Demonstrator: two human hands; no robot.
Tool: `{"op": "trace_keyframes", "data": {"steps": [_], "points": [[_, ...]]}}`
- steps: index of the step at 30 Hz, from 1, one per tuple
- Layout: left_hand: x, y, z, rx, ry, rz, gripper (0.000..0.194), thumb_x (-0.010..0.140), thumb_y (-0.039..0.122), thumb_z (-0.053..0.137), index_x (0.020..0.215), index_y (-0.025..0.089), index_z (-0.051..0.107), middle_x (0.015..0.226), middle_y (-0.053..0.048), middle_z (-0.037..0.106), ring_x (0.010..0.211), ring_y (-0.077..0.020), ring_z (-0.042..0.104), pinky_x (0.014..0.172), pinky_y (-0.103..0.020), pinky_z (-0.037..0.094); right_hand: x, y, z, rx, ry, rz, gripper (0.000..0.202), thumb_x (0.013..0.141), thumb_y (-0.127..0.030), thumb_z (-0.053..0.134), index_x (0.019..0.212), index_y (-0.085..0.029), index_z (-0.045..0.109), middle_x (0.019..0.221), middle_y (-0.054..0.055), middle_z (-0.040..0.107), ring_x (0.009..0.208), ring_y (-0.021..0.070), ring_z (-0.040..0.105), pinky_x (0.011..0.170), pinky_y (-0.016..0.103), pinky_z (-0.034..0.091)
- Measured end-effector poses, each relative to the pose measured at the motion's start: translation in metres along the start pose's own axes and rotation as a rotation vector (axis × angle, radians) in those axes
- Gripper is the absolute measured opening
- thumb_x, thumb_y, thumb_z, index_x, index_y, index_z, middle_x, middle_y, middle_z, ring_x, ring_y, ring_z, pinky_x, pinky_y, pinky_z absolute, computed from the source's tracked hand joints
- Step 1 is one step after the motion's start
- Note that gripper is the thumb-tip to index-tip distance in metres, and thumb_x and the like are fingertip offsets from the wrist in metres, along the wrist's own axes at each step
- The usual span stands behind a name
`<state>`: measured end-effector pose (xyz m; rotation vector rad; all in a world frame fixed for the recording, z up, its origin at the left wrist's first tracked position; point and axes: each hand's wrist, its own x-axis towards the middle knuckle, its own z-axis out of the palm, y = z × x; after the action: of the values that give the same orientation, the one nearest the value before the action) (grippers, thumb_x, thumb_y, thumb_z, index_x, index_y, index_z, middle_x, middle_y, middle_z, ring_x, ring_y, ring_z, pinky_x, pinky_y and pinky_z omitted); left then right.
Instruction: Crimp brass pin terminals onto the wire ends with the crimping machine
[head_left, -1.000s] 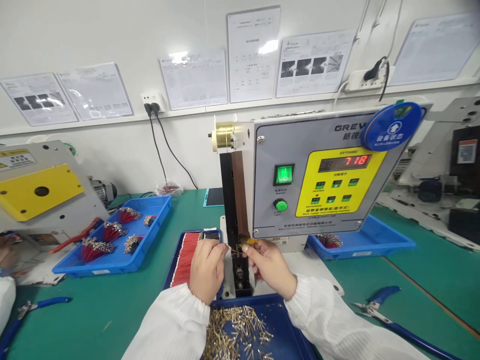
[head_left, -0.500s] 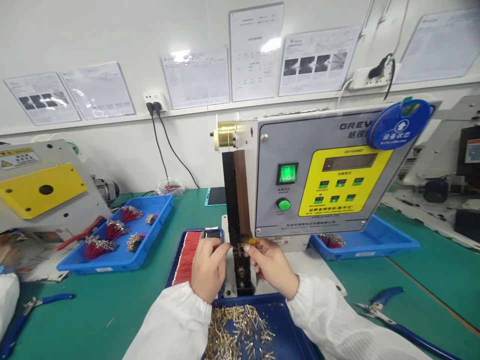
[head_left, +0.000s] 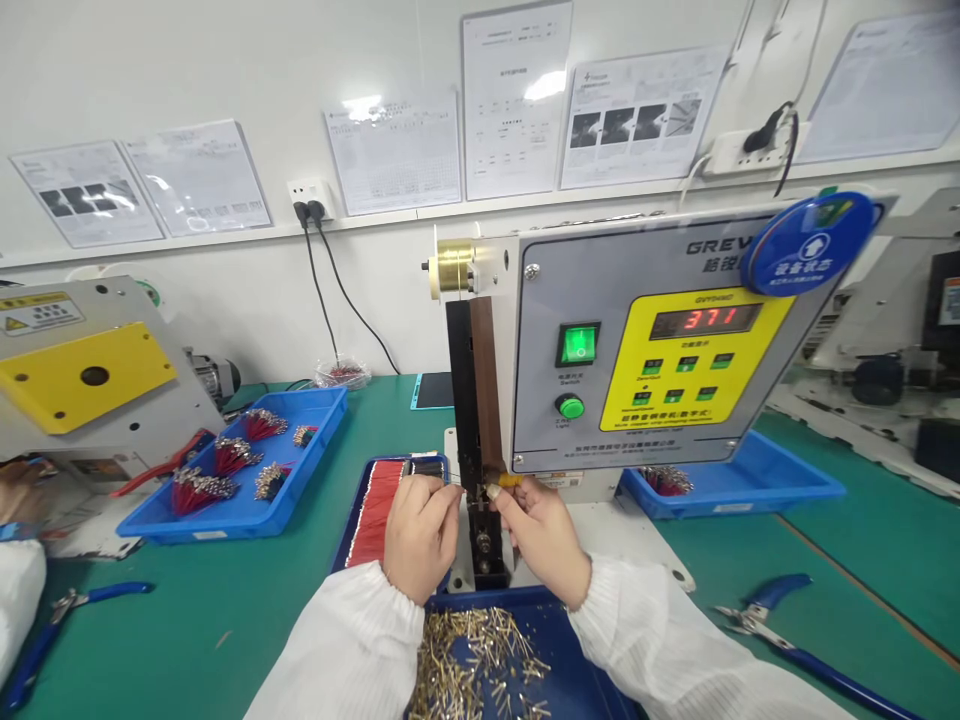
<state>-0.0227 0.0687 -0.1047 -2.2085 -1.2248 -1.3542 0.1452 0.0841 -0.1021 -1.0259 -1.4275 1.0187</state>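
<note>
At the near edge, loose brass-coloured metal slivers [head_left: 450, 665] are held in a dark blue plastic tray [head_left: 574, 650], above which two white-sleeved forearms are extended. To the right, blue-handled metal cutters [head_left: 772, 625] are laid open on the green bench top [head_left: 247, 640]. Just beyond the tray, the thumb and forefinger of the left hand [head_left: 424, 535] are pressed together on what appears to be a thin dark wire [head_left: 457, 484], whose end is brought up to the black upright metal tooling [head_left: 484, 550] between the hands. The tooling is met from the other side by the fingertips of the right hand [head_left: 544, 535], beside a small yellow-orange part [head_left: 510, 480]; whether anything is gripped there cannot be told. Left of the tooling, partly covered by the left hand, red wires [head_left: 379, 515] are lined up in a dark blue shallow tray [head_left: 346, 545]. Above, the number 371 is shown on the red digital display [head_left: 705, 318] of the grey-panelled machine [head_left: 570, 270]. Farther left, bundled red wires with metal ends [head_left: 202, 490] are set in a bright blue plastic tray [head_left: 247, 527]. Behind everything, printed sheets [head_left: 517, 110] are mounted on the white wall [head_left: 285, 60].
</note>
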Motion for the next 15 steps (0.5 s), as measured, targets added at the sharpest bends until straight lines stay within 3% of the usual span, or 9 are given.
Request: {"op": "trace_keyframes", "data": {"steps": [15], "points": [[0.0005, 0.0018, -0.0011, -0.059, -0.001, -0.006, 0.013, 0.088, 0.008, 0.051, 0.097, 0.016, 0.057, 0.089, -0.006, 0.056, 0.086, -0.018, 0.05, 0.076, -0.032, 0.043, 0.0, 0.003, 0.0006, -0.032, 0.013, -0.043, 0.028, 0.084, -0.045, 0.055, 0.071, -0.021, 0.049, 0.055, -0.004, 0.049, 0.042, 0.0125, 0.044, 0.04, 0.024, 0.035]]}}
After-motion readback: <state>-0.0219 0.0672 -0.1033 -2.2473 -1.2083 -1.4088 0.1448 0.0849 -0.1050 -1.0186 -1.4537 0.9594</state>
